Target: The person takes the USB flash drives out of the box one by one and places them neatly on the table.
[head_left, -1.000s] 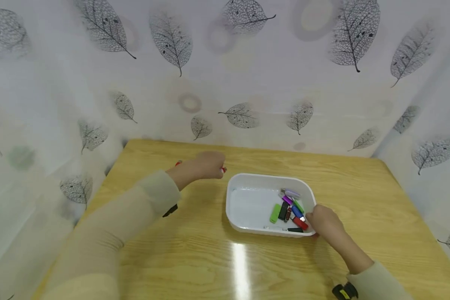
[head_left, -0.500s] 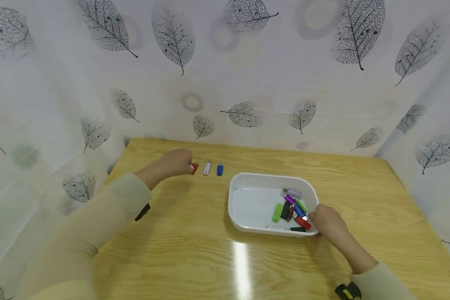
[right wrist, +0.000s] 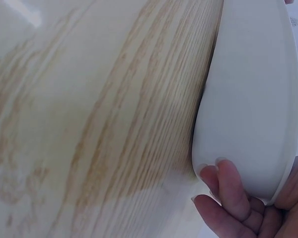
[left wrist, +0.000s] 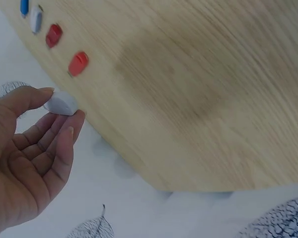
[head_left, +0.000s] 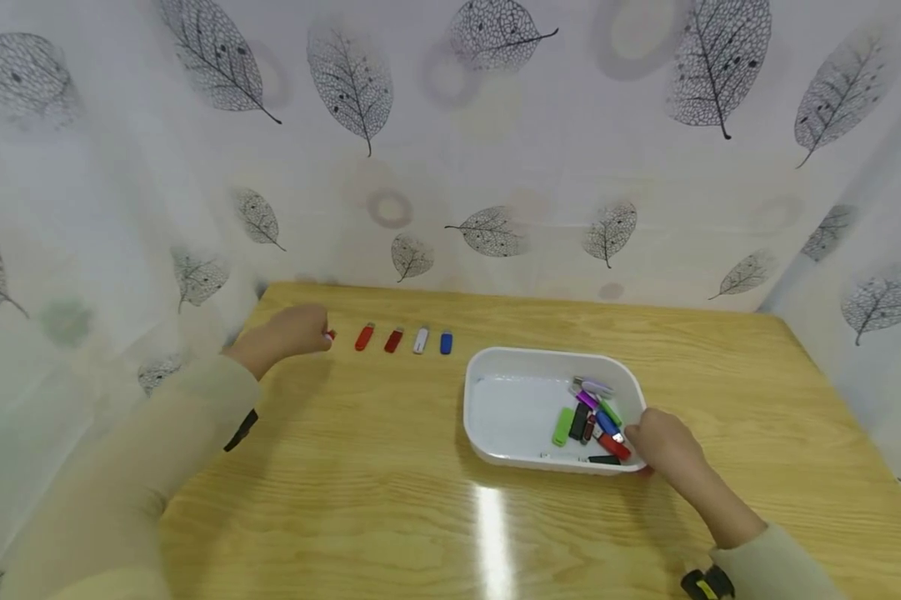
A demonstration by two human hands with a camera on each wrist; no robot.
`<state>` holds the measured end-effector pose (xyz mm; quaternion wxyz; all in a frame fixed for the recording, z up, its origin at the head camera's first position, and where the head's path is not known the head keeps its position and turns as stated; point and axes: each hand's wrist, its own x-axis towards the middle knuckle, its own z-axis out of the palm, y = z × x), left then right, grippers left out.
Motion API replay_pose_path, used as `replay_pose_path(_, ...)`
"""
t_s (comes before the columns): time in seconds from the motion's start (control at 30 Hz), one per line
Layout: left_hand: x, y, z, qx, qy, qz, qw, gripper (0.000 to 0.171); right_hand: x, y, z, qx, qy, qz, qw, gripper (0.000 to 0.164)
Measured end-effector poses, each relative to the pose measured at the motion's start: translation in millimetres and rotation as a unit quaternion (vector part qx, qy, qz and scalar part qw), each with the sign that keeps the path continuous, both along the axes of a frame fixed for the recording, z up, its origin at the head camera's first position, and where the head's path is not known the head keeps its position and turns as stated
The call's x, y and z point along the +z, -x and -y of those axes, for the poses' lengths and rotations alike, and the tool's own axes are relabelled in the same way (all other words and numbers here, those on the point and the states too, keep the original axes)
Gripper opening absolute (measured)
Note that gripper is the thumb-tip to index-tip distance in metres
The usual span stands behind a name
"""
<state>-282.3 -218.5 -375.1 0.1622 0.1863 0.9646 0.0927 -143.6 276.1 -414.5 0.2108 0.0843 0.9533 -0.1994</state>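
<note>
Left hand [head_left: 291, 332] is up by the counter's [head_left: 360, 467] far left corner, thumb and fingertips clamped on a whitish USB stick [left wrist: 62, 103], other fingers loosely curled; a bit of red shows at the fingertips in the head view. Can't tell if that stick touches the wood. Just right of it, a row of four sticks lies spaced apart along the counter's far edge, left to right: bright red stick [head_left: 363, 337], dark red stick [head_left: 393, 340], white stick [head_left: 421, 340], blue stick [head_left: 446, 342]. All four lie flat, none touching its neighbor. White tray [head_left: 503, 417] sits on the counter to the right of the row, nearer the person. Right hand [head_left: 666, 440] grips its near right corner, fingers curled against the outer wall, palm side at the rim. Tray's left half is bare floor; sticks are bunched toward the right end: lavender stick [head_left: 596, 387] at the far side, then purple stick [head_left: 587, 400], slim green stick [head_left: 610, 410] and second blue stick [head_left: 608, 423], with a red one [head_left: 615, 447] by the near right corner. Left part of the bunch: black stick [head_left: 578, 421] between lime stick [head_left: 563, 427] and brownish stick [head_left: 588, 428]. Dark stick [head_left: 604, 459] lies along the near wall. Leaf-print curtain [head_left: 533, 125] behind the far edge.
</note>
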Motion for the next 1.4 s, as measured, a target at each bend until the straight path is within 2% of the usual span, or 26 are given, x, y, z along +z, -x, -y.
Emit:
replay_pose_path(0.23, 8.2, -6.0, 24.9, 0.007, -0.015, 0.011, 0.9998, 0.037, -2.8, -0.4, 0.2, -0.003, 0.001, 0.001, 1.000, 0.030)
replay_pose_path(0.43, -3.4, -10.1, 33.9, 0.029, -0.022, 0.025, 0.9990, 0.031, -7.2, -4.5, 1.4, 0.004, 0.005, -0.006, 1.000, 0.030)
replay_pose_path(0.57, -13.9, -6.9, 29.0, 0.034, -0.037, 0.020, 0.9985, 0.034, -7.9, -6.5, 1.1, 0.005, 0.004, -0.016, 1.000, 0.028)
replay_pose_path(0.67, -20.0, -2.1, 22.0, 0.041, -0.046, 0.030, 0.9977, 0.037, -8.3, -7.1, 0.3, 0.007, 0.007, -0.021, 1.000, 0.028)
replay_pose_path(0.87, -30.6, 8.4, 9.6, 0.073, -0.047, 0.053, 0.9948, 0.039, -9.2, -6.5, -2.3, 0.007, 0.001, -0.016, 1.000, 0.029)
replay_pose_path(1.1, -39.6, 20.0, 2.9, 0.104, -0.052, 0.031, 0.9927, 0.036, -7.0, -4.1, -3.0, 0.000, 0.000, -0.009, 1.000, 0.029)
replay_pose_path(1.3, -42.0, 25.7, 0.1, 0.134, -0.036, 0.017, 0.9901, 0.026, -4.5, -1.5, -1.9, -0.003, 0.006, -0.013, 1.000, 0.029)
replay_pose_path(1.4, -44.8, 26.5, 0.0, 0.143, -0.029, 0.025, 0.9889, 0.033, -4.7, -1.2, -0.9, -0.001, 0.005, -0.013, 1.000, 0.030)
